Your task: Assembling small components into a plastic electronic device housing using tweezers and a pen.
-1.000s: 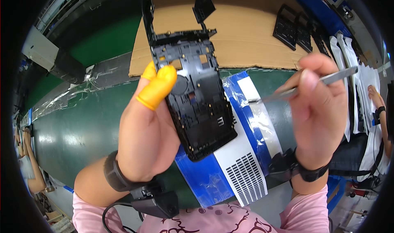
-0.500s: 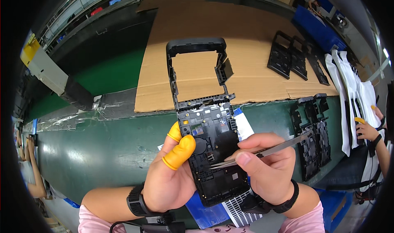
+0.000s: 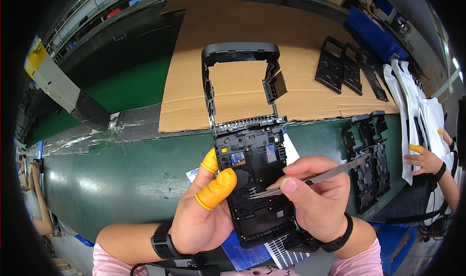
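Note:
A black plastic device housing (image 3: 262, 166) with an open frame at its far end is tilted up in front of me. My left hand (image 3: 204, 208) grips its left edge, yellow finger cots on the thumb and a finger. In my right hand (image 3: 315, 198) a pair of metal tweezers (image 3: 335, 173) is pinched between thumb and fingers. The tweezers' tips reach over the lower middle of the housing; whether they touch it or hold anything is too small to tell. Under the housing lie a blue sheet (image 3: 245, 254) and a white slotted sheet (image 3: 286, 252).
On the green table (image 3: 121, 179), several similar housings (image 3: 366, 164) stand at the right. More black housings (image 3: 332, 64) lie on the cardboard (image 3: 233, 23) beyond. White bags (image 3: 407, 115) line the right side, where another person's hand (image 3: 424, 160) reaches in.
The housing has shifted slightly right and turned a little in my left hand. My right hand and tweezers have hardly moved. The other person's hand at the right has moved left.

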A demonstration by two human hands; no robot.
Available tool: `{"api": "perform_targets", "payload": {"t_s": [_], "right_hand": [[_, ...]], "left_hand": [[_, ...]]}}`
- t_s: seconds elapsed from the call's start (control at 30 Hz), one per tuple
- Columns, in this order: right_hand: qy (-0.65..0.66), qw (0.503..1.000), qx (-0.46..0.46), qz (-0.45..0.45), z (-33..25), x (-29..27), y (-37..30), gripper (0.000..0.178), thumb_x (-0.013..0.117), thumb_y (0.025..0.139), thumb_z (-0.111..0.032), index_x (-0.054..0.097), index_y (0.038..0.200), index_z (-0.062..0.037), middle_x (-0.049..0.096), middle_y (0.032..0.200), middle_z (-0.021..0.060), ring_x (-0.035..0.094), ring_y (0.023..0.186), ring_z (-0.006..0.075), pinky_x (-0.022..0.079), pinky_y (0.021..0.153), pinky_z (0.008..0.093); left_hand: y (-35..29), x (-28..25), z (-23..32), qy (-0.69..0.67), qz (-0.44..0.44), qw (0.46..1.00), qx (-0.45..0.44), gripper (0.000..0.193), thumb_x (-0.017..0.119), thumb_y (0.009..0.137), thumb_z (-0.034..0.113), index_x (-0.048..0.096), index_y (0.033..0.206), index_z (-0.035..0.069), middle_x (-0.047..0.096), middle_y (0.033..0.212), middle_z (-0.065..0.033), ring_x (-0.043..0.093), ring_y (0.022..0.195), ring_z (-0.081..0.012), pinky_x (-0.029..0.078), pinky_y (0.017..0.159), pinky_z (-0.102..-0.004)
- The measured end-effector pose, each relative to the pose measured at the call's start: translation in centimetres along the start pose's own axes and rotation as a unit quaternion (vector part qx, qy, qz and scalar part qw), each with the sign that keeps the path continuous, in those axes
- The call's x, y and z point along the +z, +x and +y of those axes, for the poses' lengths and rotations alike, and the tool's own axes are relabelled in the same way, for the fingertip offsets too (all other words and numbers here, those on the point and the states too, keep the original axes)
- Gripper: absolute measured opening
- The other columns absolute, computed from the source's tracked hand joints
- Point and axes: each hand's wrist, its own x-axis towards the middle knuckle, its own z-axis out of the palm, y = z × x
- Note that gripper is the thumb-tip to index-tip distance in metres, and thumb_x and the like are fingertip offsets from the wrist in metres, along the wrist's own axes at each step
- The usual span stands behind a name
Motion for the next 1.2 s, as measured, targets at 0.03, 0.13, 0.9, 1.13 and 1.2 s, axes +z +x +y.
{"api": "perform_targets", "payload": {"t_s": [0.03,0.13,0.9,1.13,1.2], "right_hand": [[0.0,1.0,0.0,0.0,-0.1,0.0,0.0,0.019,0.058,0.077,0.005,0.054,0.096,0.0057,0.06,0.083,0.0096,0.057,0.071,0.009,0.044,0.06,0.0179],[0.004,1.0,0.008,0.007,-0.1,0.0,-0.1,0.019,0.058,0.077,0.005,0.054,0.096,0.0054,0.06,0.083,0.0098,0.057,0.071,0.009,0.044,0.06,0.0182],[0.023,0.998,0.024,0.045,0.2,-0.1,0.2,0.016,0.06,0.077,0.003,0.056,0.093,0.003,0.058,0.078,0.0048,0.054,0.067,0.0046,0.042,0.055,0.0158],[0.089,0.994,-0.024,0.061,1.4,-1.2,1.7,0.01,0.059,0.078,-0.005,0.057,0.085,0.0009,0.054,0.067,-0.0017,0.047,0.059,0.0025,0.038,0.051,0.0169],[0.069,0.997,-0.008,0.042,0.9,-1.9,1.9,0.014,0.06,0.078,-0.004,0.056,0.091,0.0007,0.057,0.076,0.0016,0.053,0.068,0.0046,0.044,0.059,0.018]], "left_hand": [[-0.1,0.0,0.0,0.004,0.0,1.0,0.002,0.041,0.039,0.089,0.022,0.03,0.127,0.008,0.045,0.12,-0.012,0.047,0.108,-0.0231,0.039,0.092,-0.0376],[-0.1,0.0,0.0,0.007,-0.001,1.0,0.005,0.041,0.039,0.089,0.021,0.029,0.127,0.008,0.044,0.12,-0.0122,0.047,0.109,-0.0233,0.039,0.092,-0.0378],[0.7,-1.0,-0.1,0.105,0.002,0.994,0.021,0.061,0.051,0.068,-0.015,0.033,0.123,0.006,0.047,0.115,-0.0081,0.048,0.105,-0.0187,0.04,0.087,-0.0307],[11.6,-17.5,16.7,0.299,0.151,0.928,0.165,0.022,0.044,0.086,0.014,0.052,0.101,0.002,0.058,0.091,-0.0068,0.056,0.082,-0.0164,0.046,0.077,-0.0298],[15.7,-22.3,20.9,0.312,0.229,0.916,0.102,0.019,0.048,0.084,0.018,0.057,0.093,0.005,0.059,0.085,-0.0042,0.056,0.072,-0.0139,0.046,0.067,-0.0271]]}}
